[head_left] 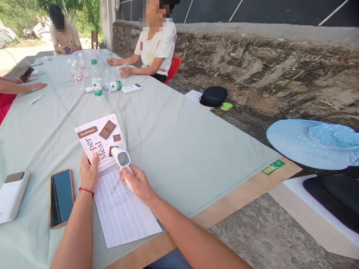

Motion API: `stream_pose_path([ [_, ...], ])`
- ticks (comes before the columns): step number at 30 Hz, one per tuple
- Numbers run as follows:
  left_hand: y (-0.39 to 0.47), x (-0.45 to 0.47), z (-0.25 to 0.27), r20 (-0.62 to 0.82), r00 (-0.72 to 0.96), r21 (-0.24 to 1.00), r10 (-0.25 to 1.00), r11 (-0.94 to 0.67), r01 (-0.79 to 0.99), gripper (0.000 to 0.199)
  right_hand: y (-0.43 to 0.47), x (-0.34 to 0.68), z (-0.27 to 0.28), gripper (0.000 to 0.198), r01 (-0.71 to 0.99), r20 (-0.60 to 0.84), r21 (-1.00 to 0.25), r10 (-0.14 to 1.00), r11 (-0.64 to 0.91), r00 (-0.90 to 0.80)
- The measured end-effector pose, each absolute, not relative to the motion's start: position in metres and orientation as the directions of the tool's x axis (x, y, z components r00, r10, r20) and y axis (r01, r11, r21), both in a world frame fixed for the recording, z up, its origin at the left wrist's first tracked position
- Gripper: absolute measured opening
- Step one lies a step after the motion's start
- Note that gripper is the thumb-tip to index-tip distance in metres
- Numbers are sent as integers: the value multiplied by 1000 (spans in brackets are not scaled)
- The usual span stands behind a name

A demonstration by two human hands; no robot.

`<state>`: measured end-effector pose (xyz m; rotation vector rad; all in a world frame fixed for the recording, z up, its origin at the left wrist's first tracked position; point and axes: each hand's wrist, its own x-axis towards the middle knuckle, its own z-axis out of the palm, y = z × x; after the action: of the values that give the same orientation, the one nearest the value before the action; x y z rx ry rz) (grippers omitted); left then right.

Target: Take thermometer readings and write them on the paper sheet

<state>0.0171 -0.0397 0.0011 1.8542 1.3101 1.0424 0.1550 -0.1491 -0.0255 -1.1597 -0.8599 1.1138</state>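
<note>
Holding a booklet over the counter in the left grip, beyond a sheet, and a thermometer in the right grip, before the booklet's near right corner. Having a phone left of the left grip and a device farther left. Facing an upright bottle farther back, left of a fallen bottle.

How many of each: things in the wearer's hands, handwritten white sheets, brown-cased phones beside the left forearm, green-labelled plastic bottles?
Held things: 2 (left hand, white brown-printed booklet; right hand, white device with blue-framed screen)
White handwritten sheet: 1
Brown-cased phone: 1
Green-labelled plastic bottles: 2 (one upright, one lying)
Total: 6
</note>
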Motion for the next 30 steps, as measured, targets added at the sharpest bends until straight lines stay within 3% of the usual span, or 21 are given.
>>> stream_pose_path([
  [15, -39, 12, 8, 202, 239, 855, 950, -291, 430, 47, -155, 158, -16, 37, -198, -32, -980, 973, 15, 228],
  [20, -33, 6, -3, 299, 148, 808, 943, -333, 486, 66, -182, 172, 10, 24, -86, 37, -993, 925, 75, 379],
  [26, -32, 5, -2, 435, -49, 773, 899, -345, 532, 90, -221, 194, 19, 31, 22, 60, -998, 807, 58, 588],
  [30, -51, 7, 33, 607, -103, 699, 788, -467, 542, 88, -230, 206, 9, 36, 69, 36, -998, 799, -8, 601],
])
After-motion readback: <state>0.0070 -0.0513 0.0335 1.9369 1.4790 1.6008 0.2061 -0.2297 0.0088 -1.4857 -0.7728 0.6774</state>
